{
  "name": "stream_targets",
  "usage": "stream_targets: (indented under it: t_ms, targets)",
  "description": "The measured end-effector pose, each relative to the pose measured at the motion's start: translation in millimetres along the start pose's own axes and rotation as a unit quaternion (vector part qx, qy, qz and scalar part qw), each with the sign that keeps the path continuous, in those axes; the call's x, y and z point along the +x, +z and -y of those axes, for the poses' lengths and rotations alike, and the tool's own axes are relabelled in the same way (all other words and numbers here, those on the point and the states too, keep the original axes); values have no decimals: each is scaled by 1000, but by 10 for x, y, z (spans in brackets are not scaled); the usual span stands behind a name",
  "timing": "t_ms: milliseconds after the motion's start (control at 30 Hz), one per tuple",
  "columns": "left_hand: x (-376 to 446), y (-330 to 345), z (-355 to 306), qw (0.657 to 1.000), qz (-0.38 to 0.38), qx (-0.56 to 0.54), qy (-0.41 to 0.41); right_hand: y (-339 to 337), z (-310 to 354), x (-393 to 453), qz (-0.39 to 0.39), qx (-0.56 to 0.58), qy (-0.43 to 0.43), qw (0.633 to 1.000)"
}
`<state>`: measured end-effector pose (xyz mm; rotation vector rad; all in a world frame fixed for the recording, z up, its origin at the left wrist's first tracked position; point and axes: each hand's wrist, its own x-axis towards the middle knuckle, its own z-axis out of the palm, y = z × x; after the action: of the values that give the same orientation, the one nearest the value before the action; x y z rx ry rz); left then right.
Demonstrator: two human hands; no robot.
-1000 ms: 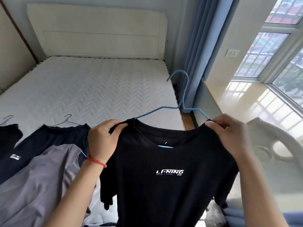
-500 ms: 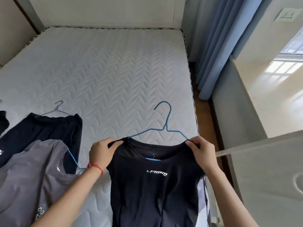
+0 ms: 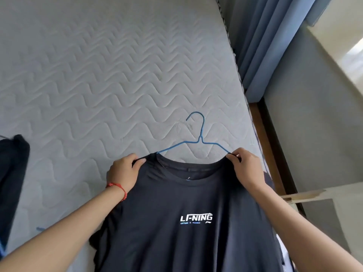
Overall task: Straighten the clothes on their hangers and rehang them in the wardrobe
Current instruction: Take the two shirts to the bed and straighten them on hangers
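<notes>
at the left edge of the mattress (image 3: pixel 98 75) lies a dark garment (image 3: pixel 11 173), partly out of view. next along, the left hand (image 3: pixel 123 172), with a red string bracelet (image 3: pixel 117 187) at the wrist, is closed in a pinch on the left shoulder seam of a black t-shirt (image 3: pixel 176 242). the shirt has white lettering across the chest and lies toward the mattress's right edge, its lower part running out of view at the bottom. a blue wire hanger (image 3: pixel 198 138) sits inside the collar, its hook lying on the quilted surface above the neckline. the right hand (image 3: pixel 247 169) is likewise closed, thumb and fingers pinching the right shoulder of the shirt where the hanger arm enters the fabric. beyond the mattress's right edge hangs a blue curtain (image 3: pixel 265 46) beside a grey wall (image 3: pixel 314 134).
</notes>
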<state>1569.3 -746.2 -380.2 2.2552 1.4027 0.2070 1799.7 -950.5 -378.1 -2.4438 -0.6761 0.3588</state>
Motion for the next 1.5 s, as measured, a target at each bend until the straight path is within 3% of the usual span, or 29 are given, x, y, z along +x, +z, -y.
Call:
stream_targets:
  t_ms: [233, 500, 667, 733, 800, 867, 933, 1000, 1100, 1200, 1500]
  targets:
    - [481, 616, 167, 995, -2, 91, 41, 592, -288, 440, 8, -7, 8, 1000]
    - [1090, 814, 128, 987, -73, 129, 66, 859, -258, 941, -61, -73, -58, 994]
    - [1104, 781, 81, 985, -68, 152, 55, 828, -260, 1014, -45, -90, -70, 992]
    - [1067, 739, 39, 988, -46, 146, 33, 776, -249, 982, -10, -69, -66, 995]
    - [995, 706, -32, 990, -35, 132, -12, 624, -274, 861, 12, 24, -71, 997]
    - [846, 669, -109, 990, -75, 110, -47, 344, -374, 612, -30, 117, -65, 991]
    - [567, 684, -219, 987, -138, 86, 13, 30, -651, 299, -128, 147, -16, 981]
    - [150, 806, -395, 981, -137, 64, 122, -198, -975, -2, -163, 142, 64, 974]
    - [-595, 1174, -673, 974, -39, 69, 211, -252, -1242, -296, -89, 115, 97, 985]
    - [-1076, 1510, -765, 952, 23, 156, 261, -209, -1211, -383, -29, 71, 98, 992]
    - [-1157, 1596, -746, 943, 39, 231, 235, -59, -954, -445, 87, 67, 190, 976]
